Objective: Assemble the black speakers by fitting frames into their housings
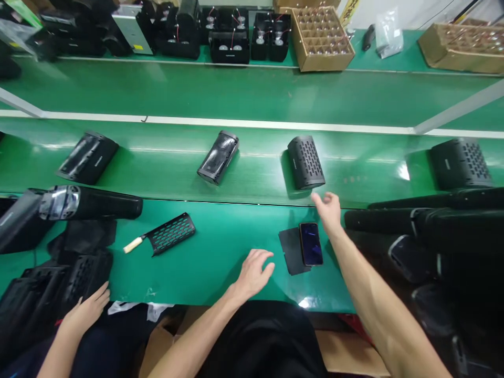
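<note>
My right hand (328,210) is stretched forward at the belt's near edge, fingers apart and empty, just short of a black perforated speaker (306,161) lying on the green conveyor belt (255,178). Palm down on the green worktable (220,257) rests my left hand (255,270), fingers loosely spread and holding nothing. Between my hands, a phone (311,243) lies partly on a black pad (290,253).
More speakers lie on the belt: (88,156), (218,156), (460,164). A black grille (171,231) with a pale-handled tool (132,244) lies to the left. Black housings are stacked at the left (59,205) and right (433,226). Another person's hand (84,310) rests at the bottom left. A divided cardboard box (323,37) stands beyond.
</note>
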### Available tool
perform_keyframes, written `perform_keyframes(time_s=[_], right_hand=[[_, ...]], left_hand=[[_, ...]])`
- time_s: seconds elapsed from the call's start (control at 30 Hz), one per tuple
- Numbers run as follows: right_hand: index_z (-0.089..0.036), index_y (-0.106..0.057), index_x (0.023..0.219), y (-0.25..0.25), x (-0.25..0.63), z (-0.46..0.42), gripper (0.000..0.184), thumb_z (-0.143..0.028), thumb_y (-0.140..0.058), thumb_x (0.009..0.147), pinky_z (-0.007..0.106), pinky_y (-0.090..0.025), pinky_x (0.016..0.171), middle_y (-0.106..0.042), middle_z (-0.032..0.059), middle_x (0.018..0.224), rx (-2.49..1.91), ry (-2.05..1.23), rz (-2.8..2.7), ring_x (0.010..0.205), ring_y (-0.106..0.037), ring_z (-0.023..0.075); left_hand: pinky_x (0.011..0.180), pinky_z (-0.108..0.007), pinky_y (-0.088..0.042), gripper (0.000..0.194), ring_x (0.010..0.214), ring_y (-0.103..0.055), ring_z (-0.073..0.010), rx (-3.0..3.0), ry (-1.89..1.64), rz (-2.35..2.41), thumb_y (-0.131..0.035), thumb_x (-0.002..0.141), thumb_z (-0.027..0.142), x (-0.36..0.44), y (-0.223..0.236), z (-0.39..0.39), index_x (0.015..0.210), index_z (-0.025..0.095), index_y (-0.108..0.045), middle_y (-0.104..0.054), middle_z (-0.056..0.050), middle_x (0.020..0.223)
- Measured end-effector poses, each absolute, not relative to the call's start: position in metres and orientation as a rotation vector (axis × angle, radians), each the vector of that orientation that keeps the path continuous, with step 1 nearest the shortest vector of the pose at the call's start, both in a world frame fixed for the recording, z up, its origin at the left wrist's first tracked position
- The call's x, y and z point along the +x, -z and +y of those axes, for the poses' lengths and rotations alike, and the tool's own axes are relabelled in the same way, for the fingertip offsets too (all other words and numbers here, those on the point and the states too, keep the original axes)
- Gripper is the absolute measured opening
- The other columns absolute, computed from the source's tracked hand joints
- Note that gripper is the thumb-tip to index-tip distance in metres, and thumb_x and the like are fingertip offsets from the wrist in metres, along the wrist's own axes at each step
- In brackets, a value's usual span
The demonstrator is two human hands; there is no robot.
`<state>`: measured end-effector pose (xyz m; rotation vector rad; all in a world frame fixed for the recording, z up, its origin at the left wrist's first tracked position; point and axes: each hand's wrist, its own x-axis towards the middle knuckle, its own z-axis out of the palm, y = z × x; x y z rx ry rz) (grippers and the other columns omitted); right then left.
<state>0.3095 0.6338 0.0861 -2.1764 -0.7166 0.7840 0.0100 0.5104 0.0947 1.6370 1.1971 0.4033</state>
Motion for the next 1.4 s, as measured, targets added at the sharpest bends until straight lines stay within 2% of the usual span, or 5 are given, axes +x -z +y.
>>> perform_keyframes(time_s=[0.27, 0.6, 0.83, 1.17, 1.4], right_hand=[[-0.015, -0.056, 0.142, -0.069, 0.249, 0.469, 0.077, -0.051, -0.066, 0.074, 0.066, -0.033, 0.107, -0.051, 0.0256, 0.144, -2.534, -0.667, -0.953, 0.134, -0.042, 0.0504], [-0.015, -0.057, 0.137, -0.082, 0.257, 0.434, 0.071, -0.054, -0.058, 0.077, 0.064, -0.032, 0.114, -0.055, 0.0255, 0.143, -2.348, -0.665, -0.853, 0.140, -0.043, 0.0456], [-0.032, -0.070, 0.125, -0.091, 0.192, 0.452, 0.053, -0.054, -0.080, 0.078, 0.049, -0.058, 0.088, -0.075, 0.0087, 0.122, -1.329, -1.768, -0.191, 0.099, -0.073, 0.0299], [-0.026, -0.081, 0.073, -0.091, 0.205, 0.460, 0.043, -0.057, -0.096, 0.046, 0.037, -0.060, 0.064, -0.077, 0.0068, 0.086, -1.744, -1.667, -0.287, 0.080, -0.068, 0.0289], [-0.024, -0.081, 0.071, -0.133, 0.206, 0.466, 0.049, -0.064, -0.094, 0.046, 0.037, -0.054, 0.072, -0.074, 0.0080, 0.081, -1.760, -1.639, -0.522, 0.082, -0.063, 0.0279]], left_hand=[[0.121, -0.051, -0.030, 0.031, 0.139, -0.046, -0.0334, 2.222, -0.197, 0.834, -0.067, 0.092, 0.026, 0.076, -0.059, 0.520, 0.122, 0.022, -0.071, -0.064, -0.014, 0.138], [0.099, -0.050, -0.051, 0.034, 0.107, -0.062, -0.0272, 1.580, -0.435, 1.099, -0.045, 0.104, 0.041, 0.057, -0.066, 0.531, 0.095, 0.022, -0.072, -0.072, -0.009, 0.104], [0.072, -0.050, -0.062, 0.049, 0.088, -0.073, -0.0313, 0.576, -0.587, 1.009, -0.059, 0.085, 0.072, 0.025, -0.099, 0.509, 0.086, 0.023, -0.060, -0.072, -0.012, 0.091], [0.121, -0.058, -0.025, 0.022, 0.139, -0.041, -0.0378, 1.434, -0.578, 1.936, -0.058, 0.094, 0.029, -0.150, -0.129, 0.589, 0.110, 0.021, -0.072, -0.064, -0.018, 0.132], [0.110, -0.046, -0.033, 0.017, 0.110, -0.050, -0.0286, 1.718, -0.367, 1.736, -0.062, 0.097, 0.027, -0.180, -0.107, 0.630, 0.088, 0.017, -0.071, -0.062, -0.009, 0.092]])
